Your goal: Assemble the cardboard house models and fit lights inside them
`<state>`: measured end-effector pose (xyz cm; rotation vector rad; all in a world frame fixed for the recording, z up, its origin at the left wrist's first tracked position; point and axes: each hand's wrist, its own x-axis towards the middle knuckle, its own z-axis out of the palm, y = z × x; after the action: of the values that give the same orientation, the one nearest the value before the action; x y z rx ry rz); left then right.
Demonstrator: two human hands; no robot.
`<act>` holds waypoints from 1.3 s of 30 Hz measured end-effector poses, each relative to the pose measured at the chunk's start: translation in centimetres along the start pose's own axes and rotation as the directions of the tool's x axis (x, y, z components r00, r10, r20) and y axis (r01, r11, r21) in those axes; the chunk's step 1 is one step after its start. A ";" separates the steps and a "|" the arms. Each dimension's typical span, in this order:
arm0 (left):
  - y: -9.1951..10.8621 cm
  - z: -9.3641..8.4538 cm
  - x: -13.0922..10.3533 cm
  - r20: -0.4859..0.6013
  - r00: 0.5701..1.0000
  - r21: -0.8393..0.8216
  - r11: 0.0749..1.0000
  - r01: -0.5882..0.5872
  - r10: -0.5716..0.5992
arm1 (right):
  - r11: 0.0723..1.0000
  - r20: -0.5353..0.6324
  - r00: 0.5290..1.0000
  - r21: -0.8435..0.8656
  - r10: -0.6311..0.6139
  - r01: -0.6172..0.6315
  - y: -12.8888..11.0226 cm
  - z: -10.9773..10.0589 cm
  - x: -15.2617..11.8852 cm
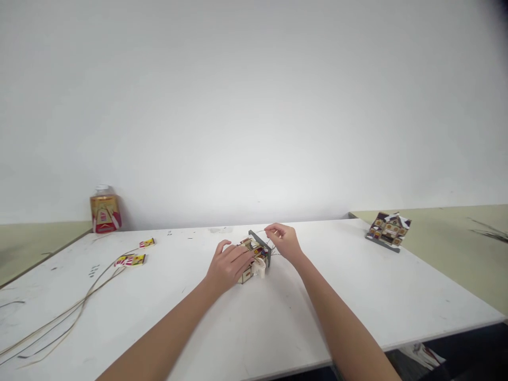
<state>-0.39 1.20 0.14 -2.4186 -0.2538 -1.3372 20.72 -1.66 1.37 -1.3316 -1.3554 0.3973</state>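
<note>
A small model house [246,275] lies tipped on its side at the middle of the white table, its grey base [260,242] standing up on edge toward the right. My left hand [230,264] is closed over the house from the left, fingers across its wall. Beside the base, my right hand [283,241] pinches a thin dark wire [268,241] near its fingertips. More thin wires come out by the base. A white curved piece [259,268] shows at the near side of the house.
A second model house [389,230] stands on a grey base at the right. Printed red-and-yellow pieces [130,260] and long thin wires [81,301] lie at the left. Against the wall stands a bottle with a gold-and-red label [105,210]. The table's front edge [444,332] runs along the lower right.
</note>
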 end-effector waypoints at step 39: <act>0.3 0.0 0.5 0.091 0.995 0.007 1.000 0.029 -0.029 | 0.815 0.283 0.882 -0.352 -0.377 0.461 -1.2 1.4 -1.8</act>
<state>0.01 0.96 0.50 -2.4834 -0.3170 -1.2383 18.57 -2.88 1.12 -1.2918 -1.9338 -0.0727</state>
